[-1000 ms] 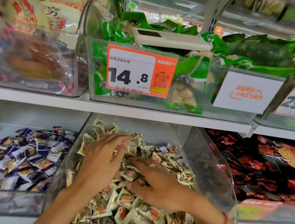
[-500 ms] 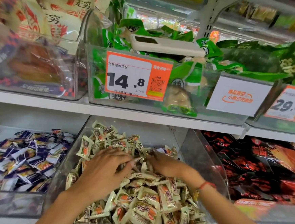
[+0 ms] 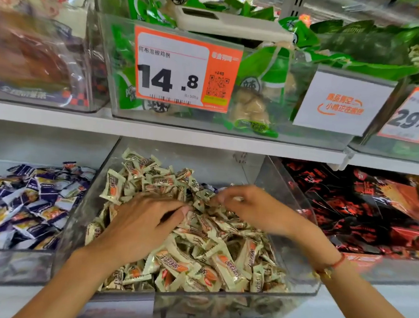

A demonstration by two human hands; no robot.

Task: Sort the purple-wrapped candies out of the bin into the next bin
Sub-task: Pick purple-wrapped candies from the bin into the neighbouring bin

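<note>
The middle clear bin (image 3: 290,187) holds a heap of cream-wrapped candies (image 3: 208,254). My left hand (image 3: 143,226) lies flat on the heap with its fingers stretched toward the middle. My right hand (image 3: 257,207) is blurred over the back right of the heap; whether its fingertips pinch a wrapper is unclear. A dark purple wrapper (image 3: 210,188) peeks out of the cream candies just beyond those fingertips. The neighbouring bin on the left (image 3: 7,266) is filled with purple-wrapped candies (image 3: 29,202).
A bin of red and black packets (image 3: 364,216) stands to the right. The shelf above (image 3: 170,133) carries bins of green snack packs, with a 14.8 price tag (image 3: 183,69) on the front. A white device (image 3: 229,22) lies on the green packs.
My right hand drew back from the centre toward the back right of the heap. My left hand slid down and spread flat. The camera moved closer.
</note>
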